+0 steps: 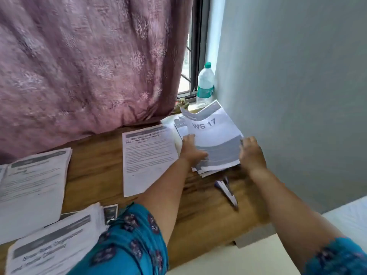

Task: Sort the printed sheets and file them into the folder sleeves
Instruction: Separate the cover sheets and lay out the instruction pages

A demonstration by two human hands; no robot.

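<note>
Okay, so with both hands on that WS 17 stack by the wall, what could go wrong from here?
The WS 17 stack has a curled top sheet and fanned lower edges, so sheets could slip or crease as the left hand and right hand square it. The scissors lie just below it, where a forearm could knock them.

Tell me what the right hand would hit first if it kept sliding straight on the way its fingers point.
The right hand points away along the right edge of the WS 17 stack. Straight on, it would probably meet the grey wall, or possibly the water bottle in the corner; depth is unclear.
</note>
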